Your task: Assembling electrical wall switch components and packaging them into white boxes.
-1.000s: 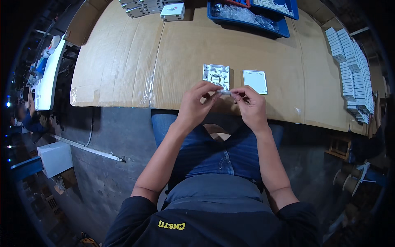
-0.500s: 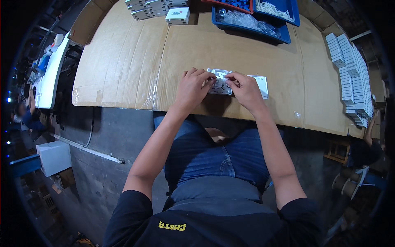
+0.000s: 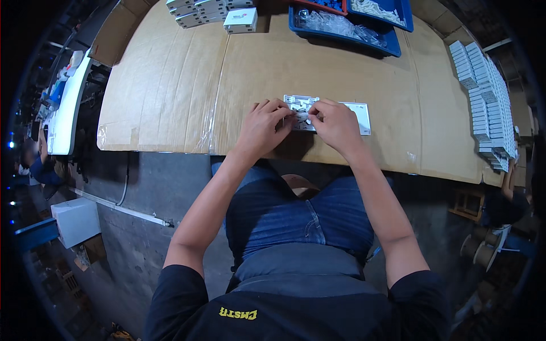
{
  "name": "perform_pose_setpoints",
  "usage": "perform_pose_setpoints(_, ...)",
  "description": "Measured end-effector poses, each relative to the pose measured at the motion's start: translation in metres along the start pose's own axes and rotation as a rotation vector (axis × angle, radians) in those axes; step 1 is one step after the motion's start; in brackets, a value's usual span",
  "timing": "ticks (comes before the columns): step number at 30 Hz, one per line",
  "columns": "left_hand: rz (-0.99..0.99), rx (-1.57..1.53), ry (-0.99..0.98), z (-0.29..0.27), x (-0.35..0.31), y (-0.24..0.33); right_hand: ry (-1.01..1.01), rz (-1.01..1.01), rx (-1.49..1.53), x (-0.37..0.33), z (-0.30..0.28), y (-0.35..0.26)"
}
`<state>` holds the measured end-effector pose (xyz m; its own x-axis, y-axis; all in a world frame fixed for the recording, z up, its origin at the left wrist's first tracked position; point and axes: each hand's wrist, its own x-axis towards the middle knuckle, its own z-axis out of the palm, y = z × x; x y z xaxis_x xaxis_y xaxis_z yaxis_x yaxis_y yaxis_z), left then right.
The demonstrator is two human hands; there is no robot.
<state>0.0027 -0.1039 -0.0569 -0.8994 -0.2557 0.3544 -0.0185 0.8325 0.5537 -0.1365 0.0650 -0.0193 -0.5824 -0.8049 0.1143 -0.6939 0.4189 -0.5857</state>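
A white plastic case (image 3: 293, 99) lies near the front edge of the cardboard-covered table, its inner side up with small dark and pale parts in it. My left hand (image 3: 263, 126) is at its left side, thumb and fingers pinched over the middle of the case. From the right comes my right hand (image 3: 336, 126), its thumb and forefinger pinched close to the left fingertips. Whatever small piece is between the fingertips is too small to make out. A flat white cover (image 3: 360, 118) lies just right of the case, partly hidden behind my right hand.
Stacked white boxes (image 3: 240, 20) stand at the far edge. Blue trays (image 3: 341, 41) hold clear plastic pieces and white parts; a red tray (image 3: 335, 7) holds blue parts. Tall stacks of white cases (image 3: 483, 102) line the right edge. Other people are at both sides.
My fingertips have come closer together over the middle of the case; the right ones moved slightly left and down. The case stays nearly in place.
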Motion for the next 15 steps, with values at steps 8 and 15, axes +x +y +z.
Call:
perform_pose_setpoints(8, 0.010, 0.066, -0.016, -0.006, -0.009, 0.010, -0.300, 0.130, -0.019, 0.012, -0.025, -0.010)
perform_pose_setpoints(15, 0.007, 0.099, 0.007, -0.002, -0.014, 0.016, -0.264, -0.035, -0.191, 0.015, -0.016, -0.007)
